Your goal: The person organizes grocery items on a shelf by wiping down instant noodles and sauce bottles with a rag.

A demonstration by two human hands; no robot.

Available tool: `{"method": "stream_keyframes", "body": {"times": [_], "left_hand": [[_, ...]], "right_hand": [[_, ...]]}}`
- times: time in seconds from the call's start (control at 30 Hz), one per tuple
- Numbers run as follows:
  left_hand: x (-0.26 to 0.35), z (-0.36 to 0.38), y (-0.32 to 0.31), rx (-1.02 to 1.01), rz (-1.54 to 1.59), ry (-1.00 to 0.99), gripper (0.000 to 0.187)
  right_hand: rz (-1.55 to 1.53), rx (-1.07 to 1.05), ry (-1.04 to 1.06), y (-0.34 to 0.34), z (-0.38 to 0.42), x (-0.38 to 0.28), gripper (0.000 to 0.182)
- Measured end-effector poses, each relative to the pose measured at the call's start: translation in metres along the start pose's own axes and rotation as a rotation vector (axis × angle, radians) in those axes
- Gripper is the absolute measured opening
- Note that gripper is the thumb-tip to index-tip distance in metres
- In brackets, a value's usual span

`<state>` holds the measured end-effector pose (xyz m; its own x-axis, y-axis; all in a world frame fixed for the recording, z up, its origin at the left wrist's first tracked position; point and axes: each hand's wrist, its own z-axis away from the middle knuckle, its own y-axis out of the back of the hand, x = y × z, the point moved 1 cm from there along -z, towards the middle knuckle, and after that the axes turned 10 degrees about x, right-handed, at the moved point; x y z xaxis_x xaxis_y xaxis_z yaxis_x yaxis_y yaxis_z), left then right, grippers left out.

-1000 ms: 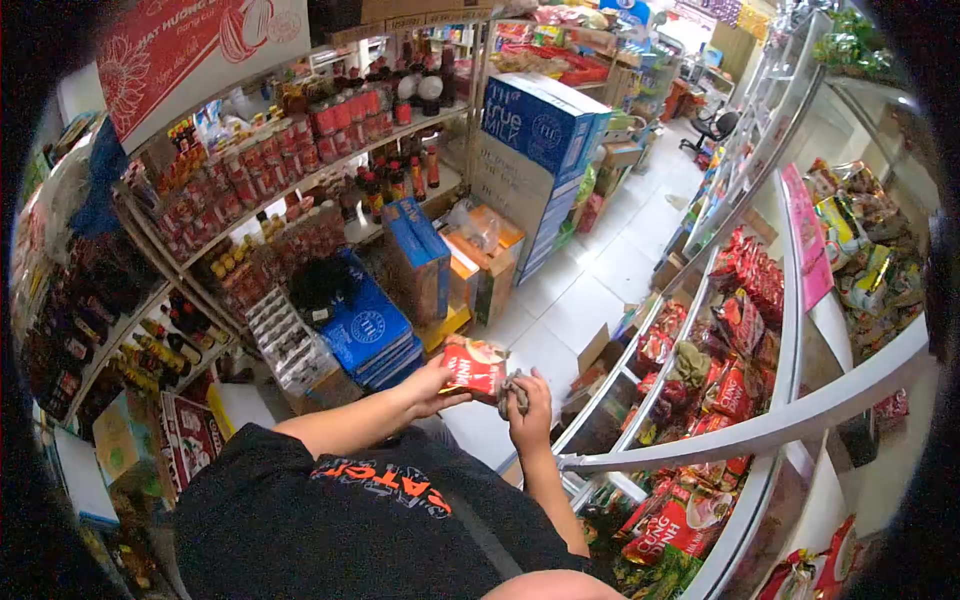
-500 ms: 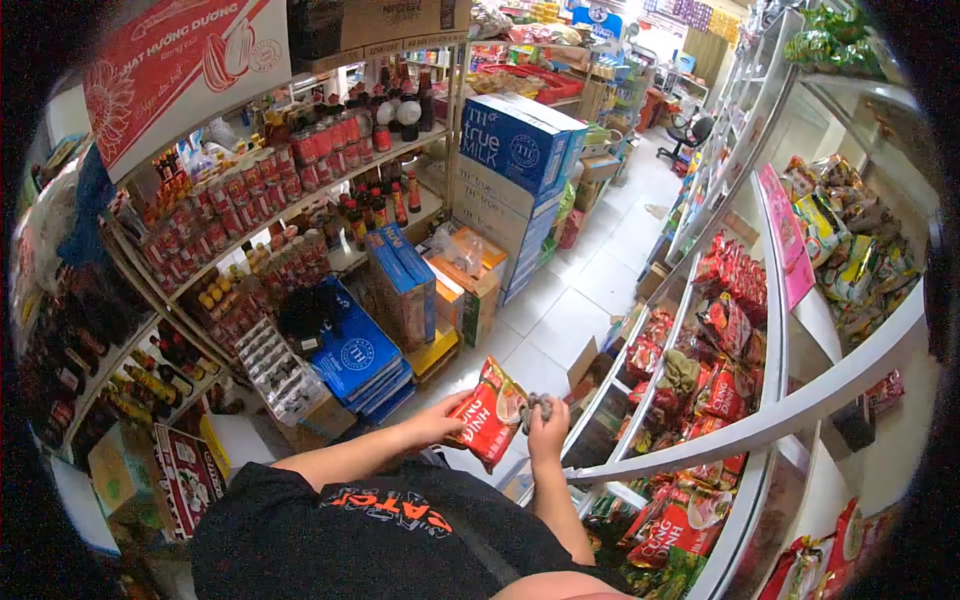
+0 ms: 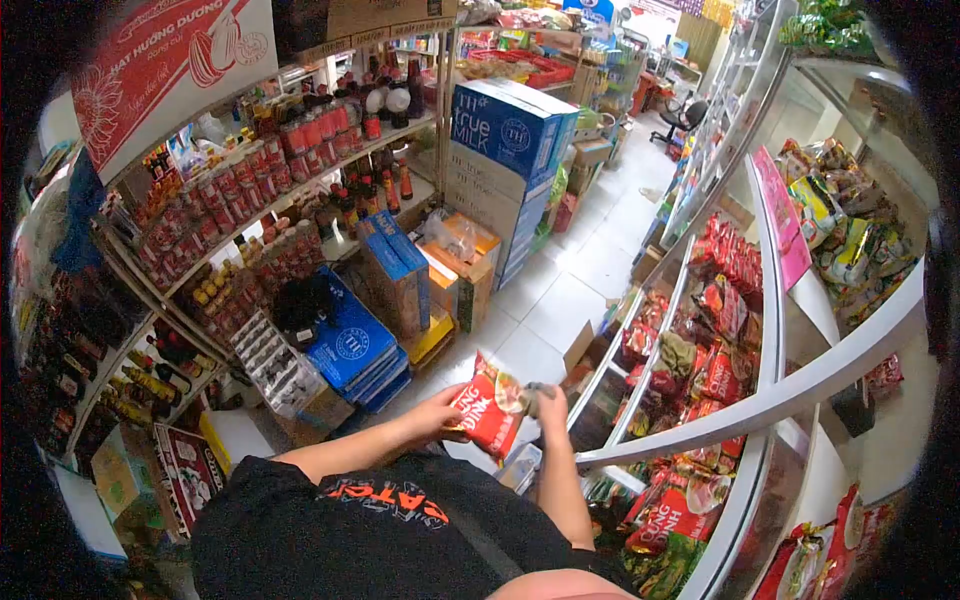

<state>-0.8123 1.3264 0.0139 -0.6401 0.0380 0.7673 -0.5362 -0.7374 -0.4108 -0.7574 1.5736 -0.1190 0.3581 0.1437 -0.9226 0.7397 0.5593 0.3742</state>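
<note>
A red noodle packet (image 3: 489, 412) is held in front of the black shirt, its printed face upward. My left hand (image 3: 440, 414) grips its left edge, fingers closed on it. At the packet's right side, my right hand (image 3: 549, 408) is closed on a crumpled grey-brown cloth (image 3: 537, 400), which touches or nearly touches the packet's upper right part. The fingertips of my right hand are partly hidden by the cloth.
Shelves with red packets (image 3: 722, 375) stand close on the right, behind a curved white frame (image 3: 840, 385). A brownish cloth (image 3: 676, 354) lies among them. Blue milk cartons (image 3: 352, 345) and an orange box (image 3: 470, 250) stand on the left, beside the tiled aisle (image 3: 560, 305).
The cloth in my right hand has shifted slightly along the packet's right side. My left hand and the packet have moved only a little. The view has shifted slightly.
</note>
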Motion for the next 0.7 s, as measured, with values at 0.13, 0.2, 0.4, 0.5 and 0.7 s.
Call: {"method": "stream_keyframes", "body": {"times": [0.13, 0.2, 0.4, 0.5, 0.7], "left_hand": [[0.008, 0.001, 0.006, -0.018, 0.258, -0.136, 0.070], [0.005, -0.001, 0.002, 0.029, 0.353, -0.218, 0.069], [-0.015, -0.010, 0.012, 0.108, 0.354, -0.079, 0.067], [-0.028, -0.004, 0.011, -0.090, 0.146, 0.071, 0.064], [-0.041, -0.011, -0.002, -0.185, 0.103, 0.034, 0.049]], "right_hand": [[-1.145, -0.374, -0.500, 0.002, 0.018, -0.036, 0.025], [-1.143, -0.417, -0.496, -0.007, 0.050, -0.065, 0.029], [-1.106, -0.555, -0.583, -0.023, 0.086, -0.071, 0.032], [-1.077, -0.507, -0.591, -0.026, 0.062, -0.037, 0.035], [-1.099, -0.529, -0.634, -0.007, 0.073, -0.045, 0.039]]}}
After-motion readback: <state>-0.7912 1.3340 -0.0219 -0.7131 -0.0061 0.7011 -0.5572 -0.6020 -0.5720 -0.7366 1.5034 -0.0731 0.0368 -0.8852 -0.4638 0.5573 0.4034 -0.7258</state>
